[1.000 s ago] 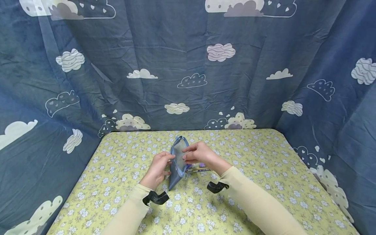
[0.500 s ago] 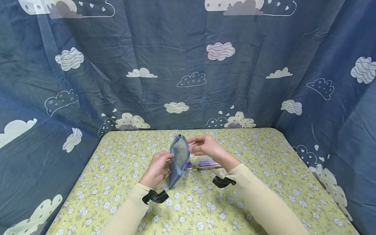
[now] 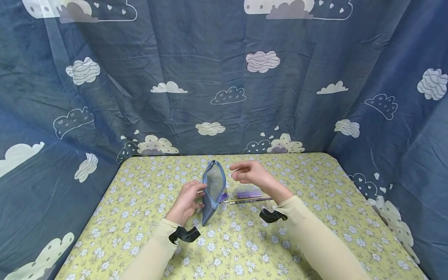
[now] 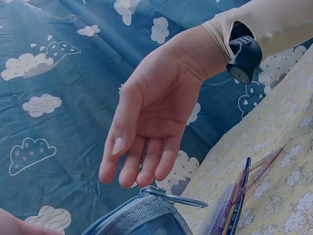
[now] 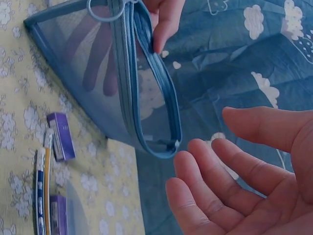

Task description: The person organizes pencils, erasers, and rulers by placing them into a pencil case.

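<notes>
My left hand (image 3: 187,200) holds a blue mesh zip pouch (image 3: 210,213) upright over the table. In the right wrist view its fingers show through the mesh (image 5: 63,63), and its thumb (image 5: 166,29) is at the zipper edge. The unzipped mouth gapes wide, and a round ring hangs at the zipper end. To the right of the mouth, my right hand (image 3: 257,177) hovers apart from the pouch, fingers loosely bent, nothing in them. The left wrist view has it palm-side on, behind the pouch's zipper corner (image 4: 151,208).
Beside the pouch lie two pencils (image 5: 47,186), a small purple box (image 5: 61,137), a second purple piece (image 5: 58,215) and a clear curved plastic piece (image 5: 76,210). A see-through triangle (image 4: 266,169) shows there too. A flowered yellow cloth (image 3: 140,233) covers the table; cloud-print curtains (image 3: 196,109) surround it.
My right hand has come out of the pouch's mouth and moved right, away from its edge. The mouth now stands wider, and more of the stationery shows. The left hand keeps its hold.
</notes>
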### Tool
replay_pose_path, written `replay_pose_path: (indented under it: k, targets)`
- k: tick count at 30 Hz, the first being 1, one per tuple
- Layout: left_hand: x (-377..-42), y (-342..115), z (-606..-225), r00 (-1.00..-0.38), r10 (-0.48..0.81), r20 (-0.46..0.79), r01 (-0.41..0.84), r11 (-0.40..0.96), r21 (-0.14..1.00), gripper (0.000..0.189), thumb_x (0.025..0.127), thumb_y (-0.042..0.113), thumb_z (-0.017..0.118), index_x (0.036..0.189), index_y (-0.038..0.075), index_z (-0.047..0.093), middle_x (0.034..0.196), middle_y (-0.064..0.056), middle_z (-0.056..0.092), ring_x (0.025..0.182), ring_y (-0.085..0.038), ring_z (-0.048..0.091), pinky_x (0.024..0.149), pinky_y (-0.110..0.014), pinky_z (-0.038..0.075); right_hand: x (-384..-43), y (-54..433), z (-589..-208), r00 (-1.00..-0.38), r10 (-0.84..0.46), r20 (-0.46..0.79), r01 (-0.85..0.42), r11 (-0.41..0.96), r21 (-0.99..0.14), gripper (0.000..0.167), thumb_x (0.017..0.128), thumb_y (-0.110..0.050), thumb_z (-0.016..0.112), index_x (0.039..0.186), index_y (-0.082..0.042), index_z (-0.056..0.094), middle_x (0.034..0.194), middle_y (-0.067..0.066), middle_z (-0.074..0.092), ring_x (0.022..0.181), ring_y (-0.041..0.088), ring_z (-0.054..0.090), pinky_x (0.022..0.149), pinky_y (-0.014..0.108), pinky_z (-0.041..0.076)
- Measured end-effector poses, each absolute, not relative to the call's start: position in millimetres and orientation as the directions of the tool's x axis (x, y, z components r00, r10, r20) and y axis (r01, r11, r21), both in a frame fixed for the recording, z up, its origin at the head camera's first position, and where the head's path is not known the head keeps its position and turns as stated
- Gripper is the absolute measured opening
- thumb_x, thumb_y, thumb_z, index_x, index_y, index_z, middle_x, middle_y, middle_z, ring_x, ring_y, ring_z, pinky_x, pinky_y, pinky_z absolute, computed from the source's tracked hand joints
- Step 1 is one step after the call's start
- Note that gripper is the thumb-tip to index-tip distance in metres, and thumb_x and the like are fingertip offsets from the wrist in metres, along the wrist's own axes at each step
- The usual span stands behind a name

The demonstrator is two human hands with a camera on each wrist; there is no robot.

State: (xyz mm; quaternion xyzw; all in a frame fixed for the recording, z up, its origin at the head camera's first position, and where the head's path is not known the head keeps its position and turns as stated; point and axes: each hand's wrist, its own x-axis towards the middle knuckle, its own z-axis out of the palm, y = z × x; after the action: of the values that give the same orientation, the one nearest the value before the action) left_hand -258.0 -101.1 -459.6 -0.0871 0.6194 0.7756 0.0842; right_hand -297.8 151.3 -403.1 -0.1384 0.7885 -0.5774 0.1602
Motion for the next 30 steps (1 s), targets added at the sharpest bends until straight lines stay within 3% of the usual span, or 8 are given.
replay_pose_path:
  k: [10, 16, 30]
  targets:
    - [-260, -103, -461, -0.967, 0.032, -0.254, -0.255, -0.226, 0.94, 0.024, 0.093, 0.011, 0.062, 0.071, 0.014, 0.053, 0.094, -0.006, 0.056, 0.098, -0.03, 0.049, 0.078, -0.052, 0.041, -306, 165, -412, -0.924, -0.374, -0.081, -0.042, 0.311, -0.949, 0.042, 0.095, -0.012, 0.07, 0.135, -0.004, 0.061, 0.12, 0.019, 0.067, 0.114, 0.036, 0.063, 0.1, 0.05, 0.047]
    - [-259, -104, -462, -0.965, 0.047, -0.257, -0.261, -0.215, 0.941, 0.019, 0.093, 0.013, 0.064, 0.076, 0.012, 0.055, 0.095, -0.006, 0.056, 0.099, -0.03, 0.05, 0.08, -0.052, 0.041, -311, 172, -423, -0.939, -0.331, -0.097, -0.023, 0.342, -0.94, 0.043, 0.094, -0.007, 0.07, 0.135, -0.001, 0.06, 0.116, 0.02, 0.068, 0.105, 0.03, 0.067, 0.098, 0.051, 0.048]
    - [-259, -106, -462, -0.961, 0.071, -0.269, -0.278, -0.206, 0.938, 0.011, 0.094, 0.014, 0.064, 0.084, 0.01, 0.06, 0.094, -0.005, 0.056, 0.096, -0.026, 0.051, 0.086, -0.05, 0.041, -325, 190, -458, -0.965, -0.239, -0.112, -0.001, 0.425, -0.905, 0.043, 0.087, -0.002, 0.073, 0.129, 0.003, 0.063, 0.108, 0.019, 0.069, 0.097, 0.034, 0.068, 0.09, 0.052, 0.052]
